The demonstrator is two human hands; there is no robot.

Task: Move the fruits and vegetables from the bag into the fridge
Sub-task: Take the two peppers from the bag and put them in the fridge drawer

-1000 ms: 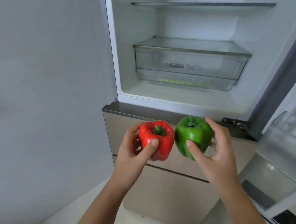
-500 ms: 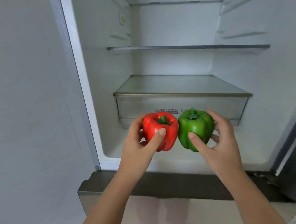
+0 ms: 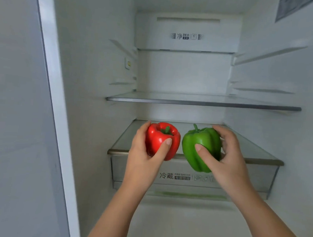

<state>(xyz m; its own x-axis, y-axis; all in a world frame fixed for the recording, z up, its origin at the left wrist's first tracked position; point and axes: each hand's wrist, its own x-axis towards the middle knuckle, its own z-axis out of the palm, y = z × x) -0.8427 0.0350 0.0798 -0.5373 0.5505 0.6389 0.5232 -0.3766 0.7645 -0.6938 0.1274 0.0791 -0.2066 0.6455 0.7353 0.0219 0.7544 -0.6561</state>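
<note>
"Over the front edge of the drawer (image 3: 254,177), what do you see?"

"Two peppers, side by side with a narrow gap between them. The red pepper (image 3: 161,139) is held stem up over the drawer's left half. The green pepper (image 3: 201,148) is just beside it, nearer the drawer's middle. It is tilted, so its stem leans up and to the left. In this view its lower end hangs down across the drawer's front rim."

"Are they set down on the drawer's glass lid (image 3: 251,149)?"

"I cannot tell. Both are in bare hands. The left grip (image 3: 142,159) is wrapped round the red pepper, with the thumb (image 3: 166,143) across its front and the fingers behind its far left side. The right grip (image 3: 230,159) is closed round the green pepper, with the thumb (image 3: 199,148) pressed on the front and the fingers curled over its right side."

"And inside the drawer?"

"A blurred green streak (image 3: 189,194) shows through the clear bottom of its front. I can't make out what it is. Printed signs run across the drawer's face, partly hidden by the right wrist."

"Farther out?"

"Above the drawer a glass shelf (image 3: 204,103) spans the fridge (image 3: 91,96). Higher still, the back panel carries a small printed label (image 3: 186,36). To the drawer's left, past the fridge's white frame, stands a plain grey surface (image 3: 9,109)."
</note>
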